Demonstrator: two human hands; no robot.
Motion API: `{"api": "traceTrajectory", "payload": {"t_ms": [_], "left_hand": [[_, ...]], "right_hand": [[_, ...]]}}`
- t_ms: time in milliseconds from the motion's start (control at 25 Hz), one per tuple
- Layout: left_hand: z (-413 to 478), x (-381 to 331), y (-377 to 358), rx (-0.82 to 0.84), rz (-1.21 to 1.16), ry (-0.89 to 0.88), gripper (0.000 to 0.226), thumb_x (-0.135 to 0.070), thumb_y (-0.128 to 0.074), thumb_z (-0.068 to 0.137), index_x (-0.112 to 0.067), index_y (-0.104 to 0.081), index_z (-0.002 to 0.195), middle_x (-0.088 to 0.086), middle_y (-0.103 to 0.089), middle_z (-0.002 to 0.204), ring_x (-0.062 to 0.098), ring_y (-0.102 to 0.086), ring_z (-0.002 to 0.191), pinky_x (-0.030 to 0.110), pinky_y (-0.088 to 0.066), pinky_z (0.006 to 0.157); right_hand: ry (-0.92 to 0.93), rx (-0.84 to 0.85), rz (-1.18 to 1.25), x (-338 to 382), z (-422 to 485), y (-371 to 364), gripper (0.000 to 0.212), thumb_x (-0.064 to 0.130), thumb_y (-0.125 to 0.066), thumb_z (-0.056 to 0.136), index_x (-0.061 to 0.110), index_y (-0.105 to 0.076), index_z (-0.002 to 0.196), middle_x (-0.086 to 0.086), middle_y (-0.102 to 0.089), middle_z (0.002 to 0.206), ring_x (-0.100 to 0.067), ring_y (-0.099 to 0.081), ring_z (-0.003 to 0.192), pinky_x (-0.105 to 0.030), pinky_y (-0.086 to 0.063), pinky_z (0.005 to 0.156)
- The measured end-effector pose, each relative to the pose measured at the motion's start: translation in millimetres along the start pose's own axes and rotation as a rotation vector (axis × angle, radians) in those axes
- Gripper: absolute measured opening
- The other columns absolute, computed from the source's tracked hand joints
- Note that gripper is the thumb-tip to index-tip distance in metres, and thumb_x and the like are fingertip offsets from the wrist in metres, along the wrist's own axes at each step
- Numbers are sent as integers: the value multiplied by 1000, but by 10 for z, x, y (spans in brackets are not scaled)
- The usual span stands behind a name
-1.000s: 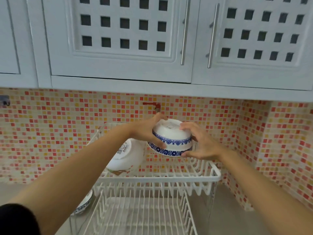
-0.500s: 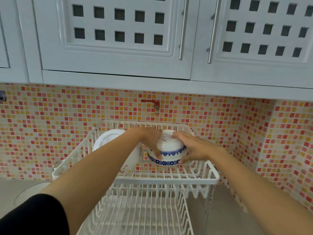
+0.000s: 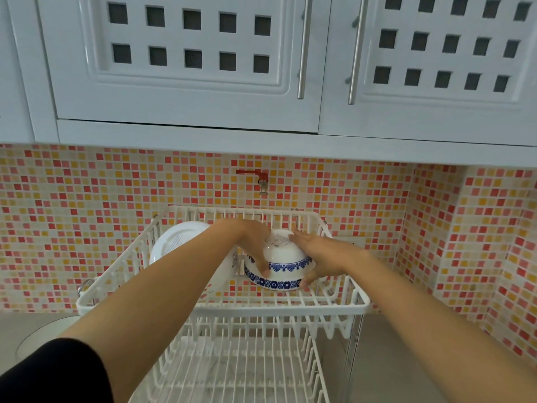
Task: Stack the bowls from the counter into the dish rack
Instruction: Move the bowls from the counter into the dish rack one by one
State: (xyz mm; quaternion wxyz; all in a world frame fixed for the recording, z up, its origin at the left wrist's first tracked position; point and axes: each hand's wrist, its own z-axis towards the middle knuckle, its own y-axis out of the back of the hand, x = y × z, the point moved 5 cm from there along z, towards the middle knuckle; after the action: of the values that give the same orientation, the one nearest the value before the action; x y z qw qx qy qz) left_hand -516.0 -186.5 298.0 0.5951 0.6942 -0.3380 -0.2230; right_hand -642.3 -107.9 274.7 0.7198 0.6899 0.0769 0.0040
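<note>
A white bowl with a blue flower band (image 3: pixel 286 253) sits upside down in the right half of the white dish rack's top tier (image 3: pixel 220 308). It rests on a second blue-patterned bowl (image 3: pixel 276 283), whose rim shows beneath it. My left hand (image 3: pixel 254 242) grips the top bowl's left side and my right hand (image 3: pixel 322 257) its right side. A plain white bowl (image 3: pixel 177 239) leans on its side at the tier's left, partly hidden by my left forearm.
The rack's lower tier (image 3: pixel 232 367) lies below, nearer to me. A red tap (image 3: pixel 259 177) juts from the mosaic wall just above the rack. White cabinets hang overhead. A round metal rim (image 3: pixel 37 338) shows on the grey counter at the left.
Both hands have lowered the upside-down bowl from above the rack down into the top tier, onto the other patterned bowl. The view has tilted up slightly.
</note>
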Motion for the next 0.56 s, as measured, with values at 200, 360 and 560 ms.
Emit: {"api": "traceTrajectory", "payload": {"t_ms": [200,360,560], "left_hand": [[-5,-24,-15,11,-2,34,107,-56,-78,62,-18,-26,147,2,-46,144,26,-47,127,39,-42,103],[5,-37,-46,26,26,65,112,-57,-77,62,-20,-18,149,2,-42,147,27,-45,129,39,-43,102],[-55,-81,23,1,15,9,106,-49,-77,67,-20,-17,150,3,-30,155,27,-40,135,43,-38,109]], "right_hand": [[-8,25,-43,12,3,-15,117,52,-78,67,18,-4,151,-1,3,160,-22,-21,144,-38,-31,112],[-27,33,-76,25,-16,-4,118,53,-77,67,19,-2,151,2,4,160,-21,-22,144,-39,-33,111],[-79,80,-10,38,-87,4,124,60,-74,65,21,7,150,6,11,159,-14,-7,147,-40,-26,117]]}}
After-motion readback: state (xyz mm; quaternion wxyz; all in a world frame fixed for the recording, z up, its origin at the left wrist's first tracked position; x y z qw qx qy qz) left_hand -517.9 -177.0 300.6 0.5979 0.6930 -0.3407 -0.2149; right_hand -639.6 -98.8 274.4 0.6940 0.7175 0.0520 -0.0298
